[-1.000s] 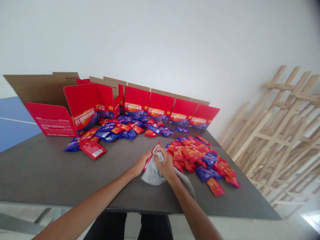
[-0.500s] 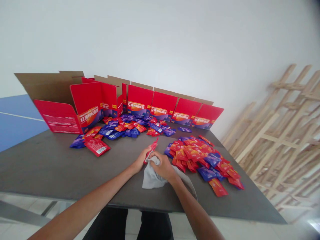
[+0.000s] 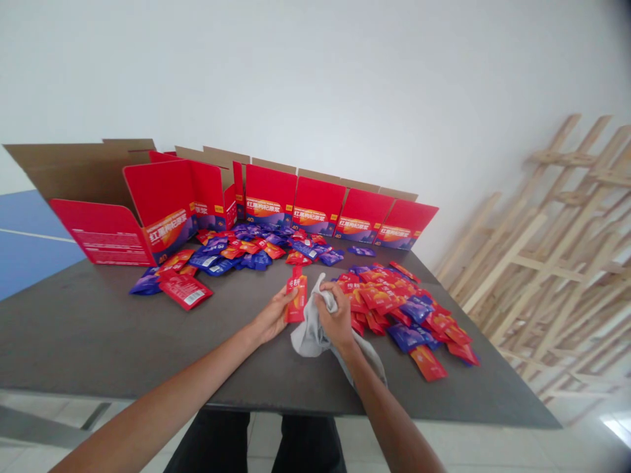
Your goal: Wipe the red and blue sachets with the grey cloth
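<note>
Between the thumb and fingers of my left hand is a red spouted pouch, held upright with its printed face showing. My right hand is closed on a bunched grey cloth, just to the right of the pouch and apart from it. The cloth's loose end trails under my right forearm onto the table. Beside my right hand lies a heap of red and purple pouches.
Open red cartons line the table's back, with a larger open carton at the left. Another heap of pouches lies before them on the dark table. Wooden racks lean against the wall at right.
My right hand, with the cloth, has come away from the pouch to the right. My left hand has turned the pouch so its front face shows. The view has shifted slightly.
</note>
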A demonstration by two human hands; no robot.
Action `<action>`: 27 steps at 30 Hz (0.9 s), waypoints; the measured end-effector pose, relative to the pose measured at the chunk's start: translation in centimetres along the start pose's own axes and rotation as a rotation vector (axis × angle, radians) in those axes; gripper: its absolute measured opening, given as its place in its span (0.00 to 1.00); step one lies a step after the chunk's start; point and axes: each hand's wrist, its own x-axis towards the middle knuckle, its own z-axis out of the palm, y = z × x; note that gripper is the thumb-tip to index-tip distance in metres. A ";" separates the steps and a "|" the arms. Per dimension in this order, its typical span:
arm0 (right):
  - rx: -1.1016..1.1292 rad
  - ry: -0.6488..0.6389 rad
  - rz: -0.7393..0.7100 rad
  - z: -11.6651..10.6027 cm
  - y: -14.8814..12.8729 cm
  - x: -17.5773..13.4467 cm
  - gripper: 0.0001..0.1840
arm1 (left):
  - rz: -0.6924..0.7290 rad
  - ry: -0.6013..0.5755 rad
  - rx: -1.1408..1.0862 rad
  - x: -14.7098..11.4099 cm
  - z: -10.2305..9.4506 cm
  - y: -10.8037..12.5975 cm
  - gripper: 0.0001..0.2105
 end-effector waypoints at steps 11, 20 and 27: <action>-0.110 -0.317 -0.016 1.2 0.5 -0.4 0.10 | -0.290 -0.120 -0.035 -1.1 0.6 -0.1 0.19; -0.079 -0.187 0.021 0.8 0.4 -0.1 0.08 | -0.170 -0.060 0.017 -1.5 1.1 -0.1 0.15; -0.088 -0.407 -0.016 1.3 0.2 -0.7 0.08 | -0.153 -0.037 0.025 -1.1 0.7 0.4 0.17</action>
